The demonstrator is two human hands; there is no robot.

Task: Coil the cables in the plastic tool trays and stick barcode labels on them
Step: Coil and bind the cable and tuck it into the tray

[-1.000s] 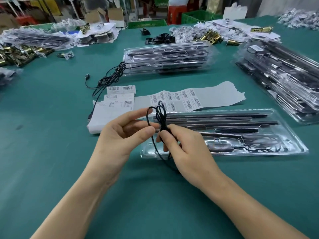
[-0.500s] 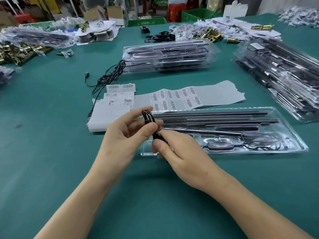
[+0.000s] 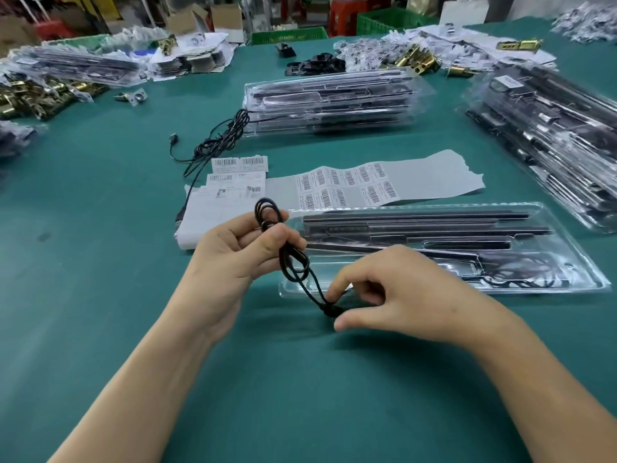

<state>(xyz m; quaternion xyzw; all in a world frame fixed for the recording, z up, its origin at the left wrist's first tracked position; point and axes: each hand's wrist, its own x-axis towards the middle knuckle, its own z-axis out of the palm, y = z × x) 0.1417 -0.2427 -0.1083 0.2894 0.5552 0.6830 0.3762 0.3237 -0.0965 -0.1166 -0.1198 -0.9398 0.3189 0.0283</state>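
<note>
My left hand pinches a thin black cable folded into small loops, some sticking up above the thumb. The cable's end runs down to my right hand, which pinches its black plug between thumb and forefinger just above the green table. Right behind both hands lies a clear plastic tool tray with long dark tools and a coiled cable at its right end. A strip of barcode labels on grey backing paper lies beyond the tray.
A stack of filled trays sits at centre back with a loose black cable beside it. Another tray stack lies at right. White label sheets lie at left of the strip. Brass parts and bagged hardware crowd the far edge.
My right hand has moved down and to the right, drawing the cable end out from the loops. The left hand still holds the coil in nearly the same spot.
</note>
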